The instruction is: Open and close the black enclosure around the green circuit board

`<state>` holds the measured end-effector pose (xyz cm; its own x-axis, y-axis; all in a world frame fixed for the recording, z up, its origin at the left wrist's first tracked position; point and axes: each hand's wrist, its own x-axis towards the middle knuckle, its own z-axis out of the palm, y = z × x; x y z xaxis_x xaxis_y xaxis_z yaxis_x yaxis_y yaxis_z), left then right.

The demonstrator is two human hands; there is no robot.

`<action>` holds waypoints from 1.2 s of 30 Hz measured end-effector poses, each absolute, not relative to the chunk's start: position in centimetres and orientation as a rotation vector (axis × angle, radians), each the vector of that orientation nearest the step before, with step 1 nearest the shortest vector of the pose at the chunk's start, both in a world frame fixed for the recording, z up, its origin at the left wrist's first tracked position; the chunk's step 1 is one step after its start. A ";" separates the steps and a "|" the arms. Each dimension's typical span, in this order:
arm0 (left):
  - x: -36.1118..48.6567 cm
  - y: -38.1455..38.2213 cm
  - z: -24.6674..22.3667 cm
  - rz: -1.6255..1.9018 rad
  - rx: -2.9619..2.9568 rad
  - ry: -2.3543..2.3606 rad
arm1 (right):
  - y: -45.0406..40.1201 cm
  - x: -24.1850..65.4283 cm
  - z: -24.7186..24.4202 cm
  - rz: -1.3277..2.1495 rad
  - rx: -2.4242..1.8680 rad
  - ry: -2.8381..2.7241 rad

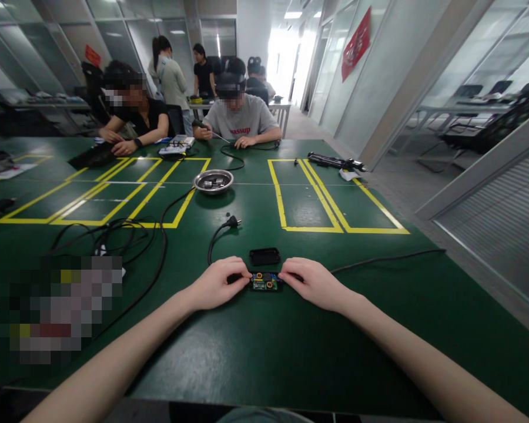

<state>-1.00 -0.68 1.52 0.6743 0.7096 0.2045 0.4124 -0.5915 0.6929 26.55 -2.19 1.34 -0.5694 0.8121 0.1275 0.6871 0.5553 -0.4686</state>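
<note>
Circuit board [259,284] lies in a black case [265,291], left hand [219,282] and right hand [312,282] pinching its opposite ends.

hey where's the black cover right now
Midway across the head view, just below centre, the cover lies on the table, directly beyond the circuit board.

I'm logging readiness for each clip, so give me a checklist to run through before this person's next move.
1. Hands at the work: ok; left hand and right hand are at opposite ends of the small black case.
2. Board exposed: ok; the circuit board shows in the case.
3. Cover off and near: ok; the black cover lies just beyond the case.
4. Plug disconnected: ok; the plug lies on the table, prongs free.
5. Wire ends seated: cannot tell; too small, partly behind fingertips.
</note>
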 end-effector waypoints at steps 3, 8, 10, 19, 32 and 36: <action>-1.1 -0.4 1.6 0.614 2.201 0.853 | -2.1 26.4 1.1 0.495 -1.258 -2.444; -1.1 -0.5 1.7 0.616 2.210 0.885 | -2.0 26.2 0.7 0.508 -1.247 -2.418; -0.9 -0.6 1.7 0.625 2.202 0.918 | -2.0 26.1 0.6 0.480 -1.234 -2.428; -0.4 -1.1 1.0 0.730 2.244 1.084 | -2.3 25.2 0.0 0.291 -1.320 -2.394; -0.7 -0.1 -0.4 0.826 2.282 1.299 | -1.3 26.2 -1.2 0.428 -1.355 -2.128; -0.6 0.1 -0.4 0.808 2.248 1.292 | -1.1 26.1 -1.1 0.530 -1.353 -2.064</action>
<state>-0.64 0.08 -0.43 0.3985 0.8753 0.2739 0.6294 -0.4782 0.6125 26.06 -1.13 -1.14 -0.2935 0.9173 0.2692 0.6741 0.3982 -0.6221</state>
